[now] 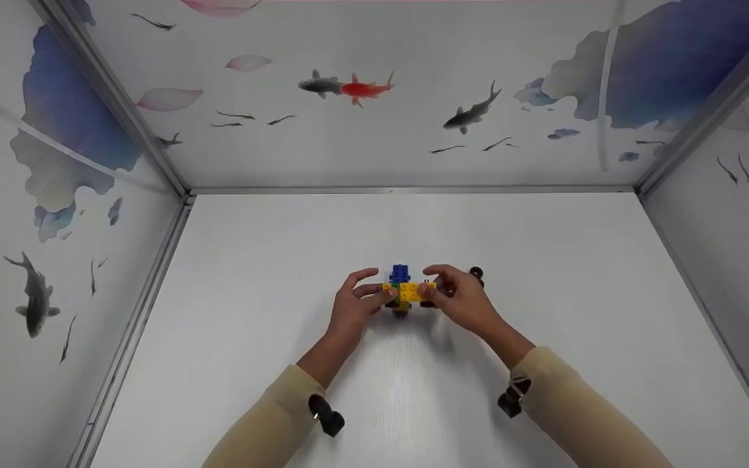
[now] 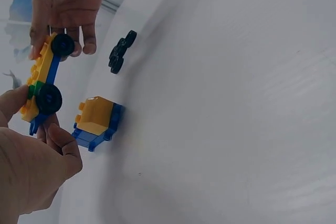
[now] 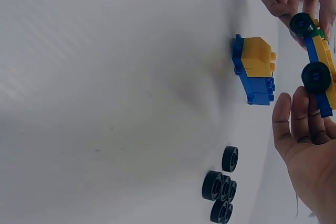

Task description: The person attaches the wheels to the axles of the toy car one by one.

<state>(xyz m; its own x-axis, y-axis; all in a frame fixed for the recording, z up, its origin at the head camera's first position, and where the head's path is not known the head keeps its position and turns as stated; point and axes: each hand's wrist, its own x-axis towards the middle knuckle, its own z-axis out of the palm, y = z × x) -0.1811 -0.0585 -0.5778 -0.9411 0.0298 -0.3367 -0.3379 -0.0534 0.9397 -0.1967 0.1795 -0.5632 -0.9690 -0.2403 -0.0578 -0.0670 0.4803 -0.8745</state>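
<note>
Both hands hold up one small toy car [image 2: 53, 70], built of a blue base, yellow bricks and a green brick, with black wheels on the side seen. My left hand [image 1: 348, 312] pinches its left end, the thumb beside the green brick [image 3: 318, 32]. At the other end, my right hand [image 1: 469, 302] presses its thumb on the yellow brick [image 1: 411, 292], fingers beneath the base. Behind and below stands a second toy vehicle [image 3: 256, 59], a blue base with a sloped yellow block on top. The hands partly hide the car in the head view.
Several loose black wheels [image 3: 213, 185] lie on the white table [image 1: 251, 260], just past my right hand. Printed panels [image 1: 413, 143] wall the table at the back and both sides. Tan sleeves [image 1: 270, 413] cover the forearms.
</note>
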